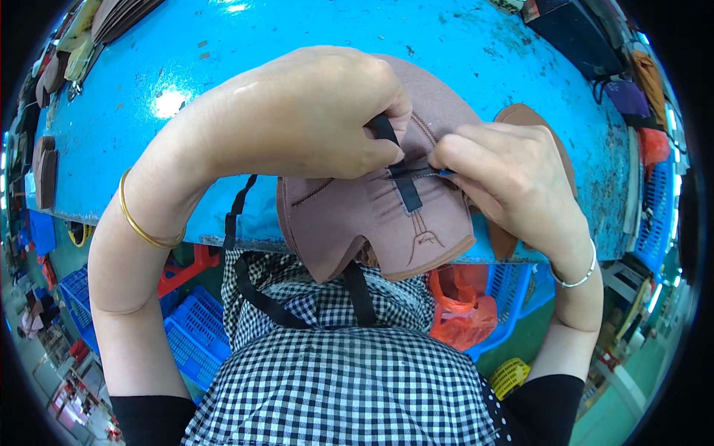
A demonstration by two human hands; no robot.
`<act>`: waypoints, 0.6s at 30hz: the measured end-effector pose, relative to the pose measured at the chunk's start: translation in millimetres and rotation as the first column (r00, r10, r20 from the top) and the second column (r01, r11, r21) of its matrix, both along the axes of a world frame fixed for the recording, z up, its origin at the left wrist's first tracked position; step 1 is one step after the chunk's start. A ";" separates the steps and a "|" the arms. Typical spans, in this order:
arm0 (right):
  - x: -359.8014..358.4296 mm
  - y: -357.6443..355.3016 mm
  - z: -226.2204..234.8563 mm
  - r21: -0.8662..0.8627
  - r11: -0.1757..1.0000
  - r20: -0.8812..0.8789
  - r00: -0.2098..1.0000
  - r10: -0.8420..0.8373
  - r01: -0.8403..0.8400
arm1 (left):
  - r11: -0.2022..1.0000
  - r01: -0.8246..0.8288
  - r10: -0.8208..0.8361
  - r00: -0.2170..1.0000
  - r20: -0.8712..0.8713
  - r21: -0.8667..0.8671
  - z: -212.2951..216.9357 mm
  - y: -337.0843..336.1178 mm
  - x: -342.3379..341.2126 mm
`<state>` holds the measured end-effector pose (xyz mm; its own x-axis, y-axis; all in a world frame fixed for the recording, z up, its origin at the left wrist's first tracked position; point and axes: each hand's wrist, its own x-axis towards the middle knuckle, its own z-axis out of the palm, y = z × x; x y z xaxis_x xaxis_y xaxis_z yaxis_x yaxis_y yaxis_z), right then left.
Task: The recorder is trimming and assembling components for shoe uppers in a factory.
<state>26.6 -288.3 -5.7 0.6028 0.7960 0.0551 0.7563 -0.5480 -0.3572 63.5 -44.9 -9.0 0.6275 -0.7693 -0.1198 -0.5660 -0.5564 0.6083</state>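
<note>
A bright blue table [223,97] fills the upper half of the view, its painted top scuffed and chipped, with a glare spot toward ten o'clock and its near edge curving across the middle. Beyond that edge, below, the room floor shows blue plastic crates [195,334] at seven o'clock, a red stool frame [186,269] just above them, an orange plastic bag [462,305] at five o'clock and a yellow basket [510,375] lower right. Along the rim at two o'clock hang dark and orange bags; at eleven o'clock lies a stack of brown cut pieces [119,15].

At the centre, a mauve-brown stitched leather piece [349,219] rests on the table's near edge and overhangs it toward six o'clock. A second brown piece [529,119] lies flat on the table at two o'clock behind it. A black strap [405,186] crosses the leather piece, and its long tail loops down over the checked apron [335,372].

The left hand [312,111], wrist ringed by a gold bangle [141,223], is clenched, pinching the strap's upper end. The right hand [506,178], wearing a silver bracelet [580,275], grips the leather piece's seam just beside the strap, fingertips pressed together.
</note>
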 end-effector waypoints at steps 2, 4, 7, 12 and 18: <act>2.7 -0.1 6.3 -0.005 0.999 -0.048 0.998 -0.043 0.043 | 0.999 0.034 -0.034 0.999 -0.031 -0.009 0.3 1.4 1.1; 6.4 -1.4 11.0 0.041 0.991 -0.209 0.971 -0.117 0.128 | 0.997 0.048 -0.050 0.998 -0.031 -0.057 1.0 2.9 1.1; 11.0 0.2 7.2 -0.022 0.994 -0.133 0.985 -0.111 0.109 | 0.997 0.029 -0.033 0.998 -0.060 -0.069 2.8 4.0 1.1; 18.2 -4.3 6.1 -0.031 0.987 -0.227 0.961 -0.161 0.158 | 0.998 0.055 -0.050 0.988 -0.145 0.031 5.9 7.2 5.1; 22.5 -2.0 -2.8 0.031 0.998 -0.188 0.981 -0.051 0.058 | 0.985 0.050 -0.067 0.993 -0.100 -0.168 -6.3 11.8 2.1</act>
<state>49.1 -290.3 -8.5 0.6477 0.7612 -0.0343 0.6436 -0.5706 -0.5100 65.6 -33.0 -15.3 0.5713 -0.8191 -0.0511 -0.5232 -0.4115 0.7463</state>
